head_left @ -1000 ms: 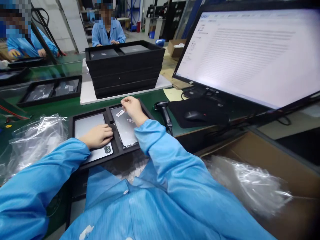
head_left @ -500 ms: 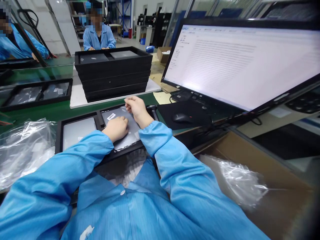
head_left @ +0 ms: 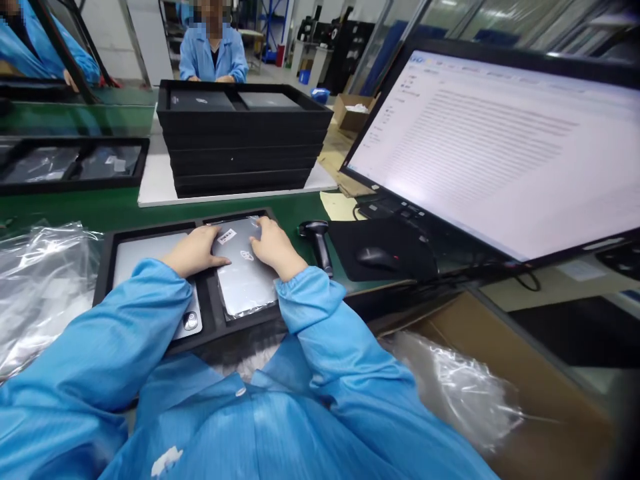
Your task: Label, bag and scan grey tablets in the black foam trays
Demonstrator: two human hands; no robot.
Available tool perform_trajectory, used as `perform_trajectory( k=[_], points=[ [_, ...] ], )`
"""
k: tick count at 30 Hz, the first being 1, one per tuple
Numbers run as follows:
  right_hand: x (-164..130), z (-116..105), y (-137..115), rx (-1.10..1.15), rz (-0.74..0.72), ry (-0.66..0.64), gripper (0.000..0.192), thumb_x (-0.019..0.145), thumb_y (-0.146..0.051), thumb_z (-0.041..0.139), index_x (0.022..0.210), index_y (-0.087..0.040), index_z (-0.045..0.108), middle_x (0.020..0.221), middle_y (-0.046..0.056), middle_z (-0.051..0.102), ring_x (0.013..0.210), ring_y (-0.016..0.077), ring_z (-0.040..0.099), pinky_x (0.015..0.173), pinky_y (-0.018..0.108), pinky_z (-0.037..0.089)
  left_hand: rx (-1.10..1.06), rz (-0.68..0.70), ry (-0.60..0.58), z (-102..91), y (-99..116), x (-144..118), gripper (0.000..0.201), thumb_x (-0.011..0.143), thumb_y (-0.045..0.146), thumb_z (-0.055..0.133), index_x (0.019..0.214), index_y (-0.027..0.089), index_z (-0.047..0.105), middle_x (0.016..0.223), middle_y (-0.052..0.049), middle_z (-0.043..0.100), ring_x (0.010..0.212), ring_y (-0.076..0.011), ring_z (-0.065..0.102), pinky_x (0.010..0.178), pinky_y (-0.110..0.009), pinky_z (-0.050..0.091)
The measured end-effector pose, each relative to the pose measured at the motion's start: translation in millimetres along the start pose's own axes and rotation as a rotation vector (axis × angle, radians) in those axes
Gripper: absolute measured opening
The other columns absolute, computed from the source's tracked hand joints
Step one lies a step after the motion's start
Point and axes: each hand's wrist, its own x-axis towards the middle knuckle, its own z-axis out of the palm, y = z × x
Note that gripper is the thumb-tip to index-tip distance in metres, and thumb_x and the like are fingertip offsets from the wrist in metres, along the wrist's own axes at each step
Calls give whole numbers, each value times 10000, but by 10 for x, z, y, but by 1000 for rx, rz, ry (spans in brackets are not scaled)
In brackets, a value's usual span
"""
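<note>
The bagged tablet [head_left: 245, 273] lies in the right compartment of a black tray [head_left: 210, 313], under both hands. The left hand [head_left: 193, 250] rests flat on its near-left edge, fingers together; the right hand [head_left: 273, 247] presses its far-right part, fingers loosely spread. Just right of that hand lies a barcode scanner [head_left: 317, 243]; left of the left hand, a bare tablet [head_left: 145, 257].

bare green table [head_left: 125, 212] lies open at twelve o'clock of the black two-slot tray [head_left: 210, 313]. beyond it the stacked black trays [head_left: 240, 150] block; a black handheld scanner [head_left: 320, 243] crowds three o'clock, crinkled clear plastic bags [head_left: 43, 280] nine.
</note>
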Motion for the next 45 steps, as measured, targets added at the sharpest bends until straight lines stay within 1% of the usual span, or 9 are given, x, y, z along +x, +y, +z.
perform_trajectory(
  k=[6,12,21,23,27,31,34,40,45],
  points=[
    [-12,-12,82,-36,21,100,472,830,-109,707,1287,-132,592,1316,188,623,1186,302,642,1049,404,500,-54,-16,-21,8,-14,-9,1002,751,445,867,1550,39,418,1541,-244,479,1436,-365,476,1234,-438,385],
    [15,-95,230,-85,147,50,231,855,-164,723,1076,-157,656,944,111,721,909,252,695,826,341,531,-69,-11,-44,28,-55,-12,978,766,459,840,1544,44,417,1557,-246,456,1474,-366,428,1248,-441,359],
    [-430,-231,185,-144,101,-26,192,910,-374,743,889,-188,701,915,115,721,894,241,705,817,353,547,-145,-20,16,139,-110,-11,1222,706,450,881,1612,-16,206,1665,-305,223,1575,-393,235,1295,-456,266],
    [-432,-265,150,-139,92,-48,178,927,-355,710,853,-194,688,866,81,715,833,217,694,769,329,545,-172,-6,59,124,-87,-12,1118,714,407,866,1583,-3,293,1628,-292,320,1540,-388,315,1267,-449,316],
    [-350,-235,-133,-54,76,-108,165,884,-207,656,727,-210,606,681,21,651,651,185,633,586,279,470,-387,-39,233,49,-21,-8,392,915,392,617,1195,122,669,1206,-144,710,1182,-294,642,1054,-398,493],
    [-342,-83,-633,185,-82,-247,228,850,-137,668,672,-203,542,605,-35,593,587,128,559,565,243,399,-779,-197,116,-26,-15,-14,478,908,613,564,890,147,671,870,-89,734,751,-214,676,701,-305,514],
    [-270,-27,-875,325,-173,-389,228,854,-140,700,666,-192,582,608,-33,617,585,116,564,592,237,416,-751,-230,84,-71,-75,-17,329,821,459,651,715,148,664,714,-66,689,661,-188,623,603,-270,438],
    [316,-29,-583,519,35,46,270,925,-318,698,709,-203,585,624,-25,602,583,113,556,562,220,430,-855,-338,83,-207,-153,-34,167,695,243,588,553,159,620,592,-73,648,564,-186,605,569,-279,448],
    [455,235,-247,283,91,-94,207,880,-364,761,821,-178,691,774,21,701,686,137,613,595,232,425,-969,-341,132,-324,-87,-104,144,653,190,557,515,158,584,547,-57,606,508,-160,557,505,-254,412]
  ],
)
